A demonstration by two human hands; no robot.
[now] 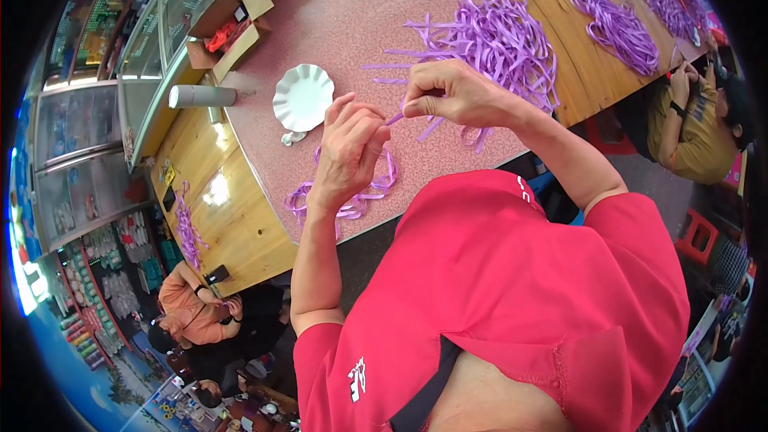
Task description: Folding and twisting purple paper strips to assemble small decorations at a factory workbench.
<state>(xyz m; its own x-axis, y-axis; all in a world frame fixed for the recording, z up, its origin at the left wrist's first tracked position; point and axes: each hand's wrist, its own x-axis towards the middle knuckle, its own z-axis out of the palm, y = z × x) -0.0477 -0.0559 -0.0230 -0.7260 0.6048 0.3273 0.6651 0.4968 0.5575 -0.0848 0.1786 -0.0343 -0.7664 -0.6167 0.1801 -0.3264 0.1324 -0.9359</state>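
Between my two hands runs a thin purple ribbon (394,118), held above a pink speckled table mat (352,28). My right hand (448,94) is closed in a pinch on it. My left hand (350,144) holds the ribbon's other part near the fingertips, its fingers curled. A large heap of purple ribbons (496,40) lies just beyond my right hand. Under and beside my left wrist rests a smaller loose bunch of purple ribbons (300,200). A white scalloped plate (303,98) stands past my left hand, with a small whitish item (293,138) at its near edge.
A grey cylinder (202,96) and an open cardboard box (232,32) with red contents stand at the left back by glass cases (192,0). More ribbon bundles (616,30) lie at right. Co-workers sit at the right (688,124) and left (200,312). A red stool (698,238) stands behind at right.
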